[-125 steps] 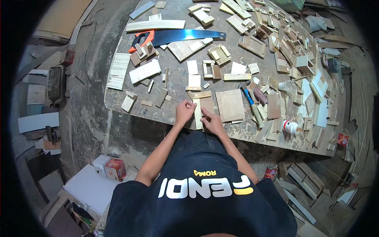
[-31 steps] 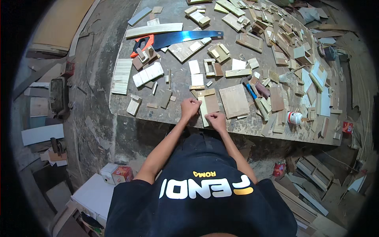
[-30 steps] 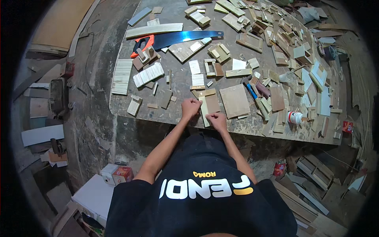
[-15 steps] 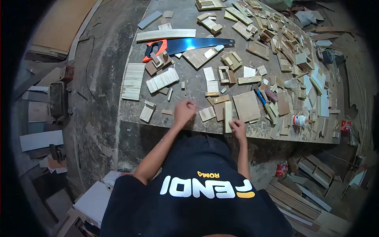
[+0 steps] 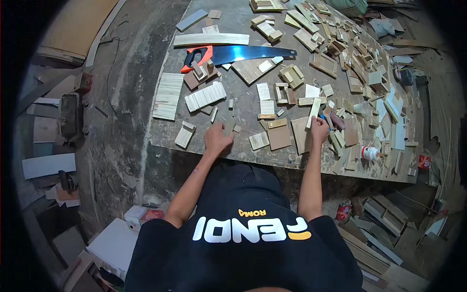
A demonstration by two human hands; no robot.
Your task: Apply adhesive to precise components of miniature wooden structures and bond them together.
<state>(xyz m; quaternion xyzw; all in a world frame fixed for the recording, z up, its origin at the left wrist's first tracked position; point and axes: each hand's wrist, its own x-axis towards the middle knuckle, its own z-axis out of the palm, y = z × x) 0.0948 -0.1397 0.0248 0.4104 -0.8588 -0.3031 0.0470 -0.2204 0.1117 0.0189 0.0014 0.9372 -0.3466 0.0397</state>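
Observation:
My right hand (image 5: 319,129) grips a narrow pale wood strip (image 5: 314,108) by its lower end. The strip slants up over a square brown board (image 5: 299,133), next to a blue-handled tool (image 5: 325,119) partly hidden behind the hand. My left hand (image 5: 217,139) is low at the table's near edge, its fingers curled down; whatever lies under them is hidden. Just right of it is a small wood scrap (image 5: 237,128), and to its left a small block assembly (image 5: 185,135). Between my hands lie a pale square piece (image 5: 259,141) and a brown panel with a strip on it (image 5: 279,136).
A handsaw (image 5: 243,53) with an orange and black handle lies across the worktable (image 5: 168,132). Many small wood assemblies (image 5: 335,48) crowd the far right. A white tub (image 5: 369,153) sits near the right front edge. Offcuts (image 5: 384,214) litter the floor.
My right hand has carried the pale strip right and away from me, tilting it. My left hand has moved left and come down over the small brown strip's spot. The view has shifted slightly.

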